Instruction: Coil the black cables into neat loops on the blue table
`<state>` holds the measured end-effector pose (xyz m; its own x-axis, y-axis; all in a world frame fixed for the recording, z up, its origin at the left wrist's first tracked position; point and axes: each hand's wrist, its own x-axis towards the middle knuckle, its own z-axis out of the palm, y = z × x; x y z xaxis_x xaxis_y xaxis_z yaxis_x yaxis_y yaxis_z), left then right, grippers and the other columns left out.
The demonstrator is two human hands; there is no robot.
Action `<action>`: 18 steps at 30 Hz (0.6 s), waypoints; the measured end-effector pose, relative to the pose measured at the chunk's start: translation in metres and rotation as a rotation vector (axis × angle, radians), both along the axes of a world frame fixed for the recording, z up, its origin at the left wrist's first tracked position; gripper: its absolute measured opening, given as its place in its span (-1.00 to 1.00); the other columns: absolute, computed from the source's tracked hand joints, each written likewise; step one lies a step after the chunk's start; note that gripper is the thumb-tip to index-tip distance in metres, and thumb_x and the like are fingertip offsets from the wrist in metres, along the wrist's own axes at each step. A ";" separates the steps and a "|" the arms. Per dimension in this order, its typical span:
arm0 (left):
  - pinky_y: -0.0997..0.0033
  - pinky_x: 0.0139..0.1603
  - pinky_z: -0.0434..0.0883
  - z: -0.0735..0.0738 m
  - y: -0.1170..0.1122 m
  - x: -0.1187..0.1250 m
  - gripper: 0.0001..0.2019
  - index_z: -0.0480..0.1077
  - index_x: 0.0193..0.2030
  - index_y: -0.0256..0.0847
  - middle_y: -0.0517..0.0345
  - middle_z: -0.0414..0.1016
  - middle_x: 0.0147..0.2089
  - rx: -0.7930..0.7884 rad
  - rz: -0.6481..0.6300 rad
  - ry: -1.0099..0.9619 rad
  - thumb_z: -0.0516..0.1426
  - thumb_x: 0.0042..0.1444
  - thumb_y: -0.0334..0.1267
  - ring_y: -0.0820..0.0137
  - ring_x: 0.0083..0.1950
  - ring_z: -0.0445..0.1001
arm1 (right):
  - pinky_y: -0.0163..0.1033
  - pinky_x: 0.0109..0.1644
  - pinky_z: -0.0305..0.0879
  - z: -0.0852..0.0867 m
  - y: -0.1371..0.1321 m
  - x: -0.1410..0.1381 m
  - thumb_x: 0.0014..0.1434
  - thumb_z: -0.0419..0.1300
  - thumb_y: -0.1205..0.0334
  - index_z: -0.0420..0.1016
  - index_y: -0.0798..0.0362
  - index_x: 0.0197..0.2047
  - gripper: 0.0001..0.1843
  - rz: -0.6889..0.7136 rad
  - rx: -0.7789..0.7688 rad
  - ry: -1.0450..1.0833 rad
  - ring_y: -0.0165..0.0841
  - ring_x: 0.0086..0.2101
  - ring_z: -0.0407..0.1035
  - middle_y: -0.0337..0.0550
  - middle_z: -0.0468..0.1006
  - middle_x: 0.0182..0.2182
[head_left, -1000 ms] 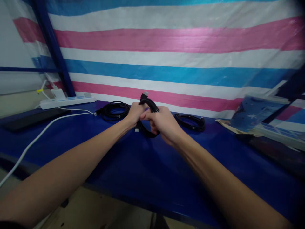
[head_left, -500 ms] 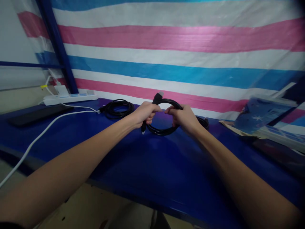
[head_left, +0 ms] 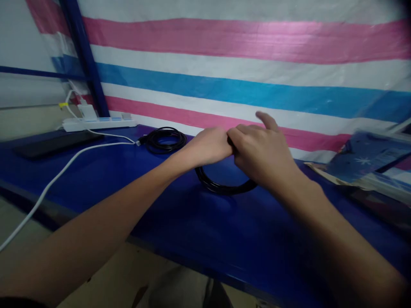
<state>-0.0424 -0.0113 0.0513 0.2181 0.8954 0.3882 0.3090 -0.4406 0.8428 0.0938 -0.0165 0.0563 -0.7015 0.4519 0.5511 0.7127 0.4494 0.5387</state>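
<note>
Fingers (head_left: 237, 137) clamped on the black cable (head_left: 221, 188), left hand (head_left: 208, 146) touching right hand (head_left: 263, 149)! Left of that cable, a coiled cord (head_left: 153, 143) and white power strip (head_left: 98, 124); right, a blue packet (head_left: 359, 154). Glossy loop dips below, its top hidden.

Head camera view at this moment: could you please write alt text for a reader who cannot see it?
A person's left hand and right hand meet above a blue table, holding a coiled black cable, partly hidden. Another black coil lies to the left, near a white power strip, and a striped sheet hangs behind.
</note>
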 end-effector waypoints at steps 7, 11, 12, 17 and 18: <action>0.42 -0.56 0.08 0.006 0.001 -0.014 -0.80 0.16 -0.59 -0.19 0.27 0.17 -0.65 0.057 -0.038 0.357 0.12 -0.05 -0.31 0.52 -0.64 0.22 | -0.22 -0.48 -0.16 -0.005 0.021 0.010 0.12 0.04 0.29 0.50 0.14 -0.35 -0.78 -0.186 -0.209 0.258 -0.26 -0.50 0.33 0.07 0.55 -0.45; 0.46 -0.52 0.28 0.003 0.006 -0.021 -0.74 0.16 -0.58 -0.20 0.37 0.08 -0.69 -0.379 -0.383 0.030 0.17 -0.01 -0.28 0.61 -0.71 0.15 | -0.23 -0.47 -0.15 -0.014 0.030 0.011 0.16 0.01 0.27 0.50 0.14 -0.36 -0.74 -0.179 -0.248 0.406 -0.29 -0.51 0.31 0.05 0.55 -0.45; 0.49 -0.56 0.25 0.001 0.006 -0.021 -0.73 0.14 -0.58 -0.20 0.40 0.04 -0.70 -0.456 -0.438 -0.031 0.18 0.00 -0.28 0.65 -0.74 0.08 | -0.22 -0.47 -0.14 -0.015 0.031 0.011 0.18 -0.01 0.24 0.51 0.15 -0.36 -0.71 -0.198 -0.252 0.433 -0.28 -0.51 0.31 0.06 0.55 -0.46; 0.56 -0.72 0.00 -0.001 0.000 -0.012 -0.67 0.08 -0.62 -0.17 0.40 0.00 -0.74 -0.426 -0.428 -0.032 0.16 0.02 -0.26 0.67 -0.79 0.02 | -0.18 -0.35 0.00 -0.003 0.026 0.015 0.03 0.10 0.32 0.48 0.17 -0.47 -0.84 -0.079 -0.206 0.270 -0.17 -0.32 0.34 0.09 0.54 -0.40; 0.56 -0.73 -0.01 0.000 -0.002 -0.010 -0.68 0.10 -0.63 -0.18 0.38 0.03 -0.74 -0.377 -0.407 0.016 0.16 0.01 -0.28 0.66 -0.79 0.05 | -0.20 -0.35 0.01 0.000 0.023 0.015 -0.02 0.12 0.35 0.45 0.15 -0.52 -0.89 -0.021 -0.256 0.257 -0.21 -0.35 0.33 0.03 0.52 -0.43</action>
